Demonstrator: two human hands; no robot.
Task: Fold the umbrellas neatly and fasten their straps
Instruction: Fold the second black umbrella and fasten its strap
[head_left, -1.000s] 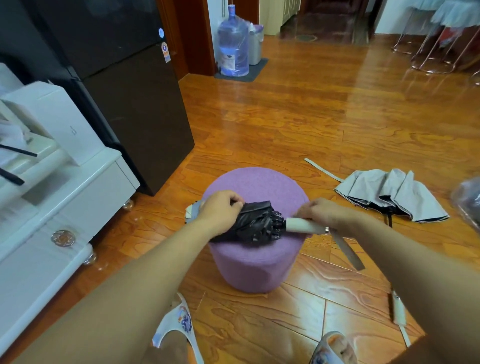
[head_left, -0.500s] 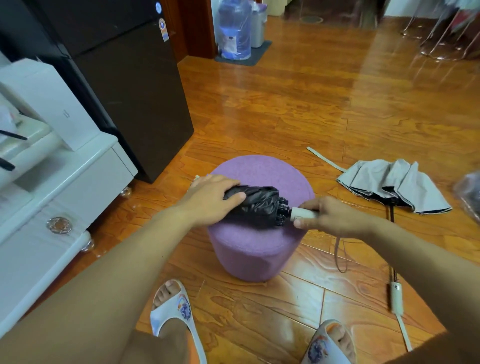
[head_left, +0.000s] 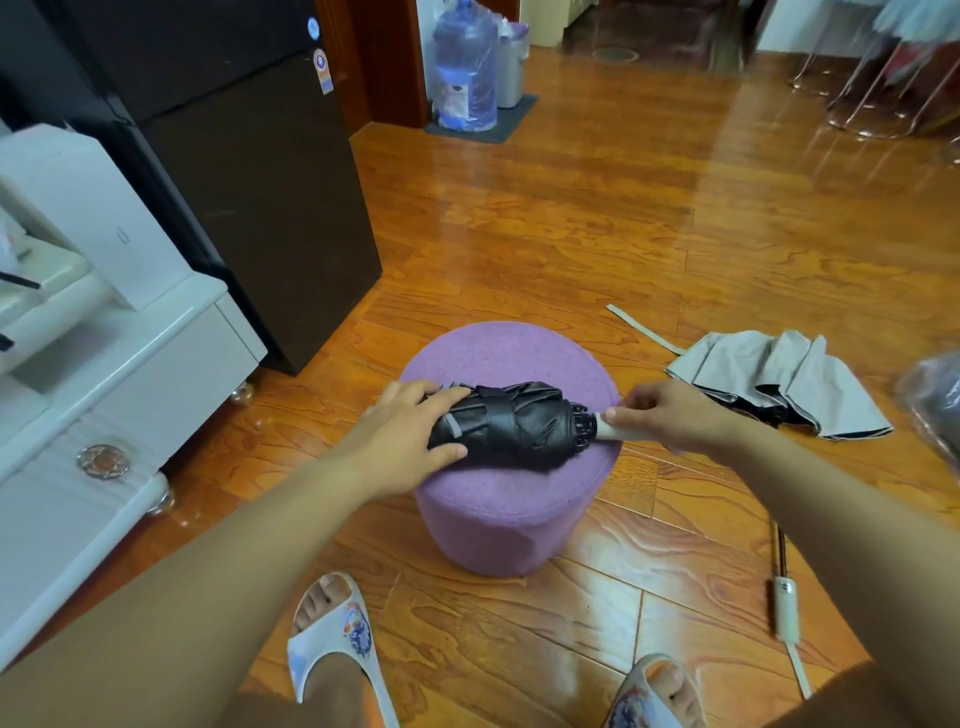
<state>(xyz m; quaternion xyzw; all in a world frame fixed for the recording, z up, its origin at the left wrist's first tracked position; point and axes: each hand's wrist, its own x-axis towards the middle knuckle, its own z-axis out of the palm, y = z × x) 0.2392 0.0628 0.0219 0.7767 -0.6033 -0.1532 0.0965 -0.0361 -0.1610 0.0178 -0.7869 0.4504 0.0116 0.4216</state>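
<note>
Floorboards (head_left: 597, 218) of glossy orange-brown wood fill the room. At the far left stands a white cabinet (head_left: 119, 364) with a white box (head_left: 88, 218) on top, and beside it a tall black fridge (head_left: 249, 171). Further back, by a doorway, a blue water jug (head_left: 466, 67) sits on a dark mat.

In the middle stands a round purple stool (head_left: 498, 514), and across its top lies the black umbrella (head_left: 511, 423), folded into a roll with its strap (head_left: 493, 418) wrapped around the canopy. The left hand (head_left: 410, 434) rests on the roll's left end, fingers straight and slightly spread, the thumb along the near side and the other fingers lying over the far side. The umbrella's pale handle (head_left: 615, 430) sticks out to the right past the stool's edge, and the right hand (head_left: 670, 413) grips it, fingers curled around it with the thumb tip on top.

To the right, on the floor, lies a grey umbrella (head_left: 779, 382), its canopy loose and unfolded, its shaft running toward the viewer to a pale handle (head_left: 785, 605). Two feet in white patterned slippers (head_left: 332, 639) stand at the bottom edge.
</note>
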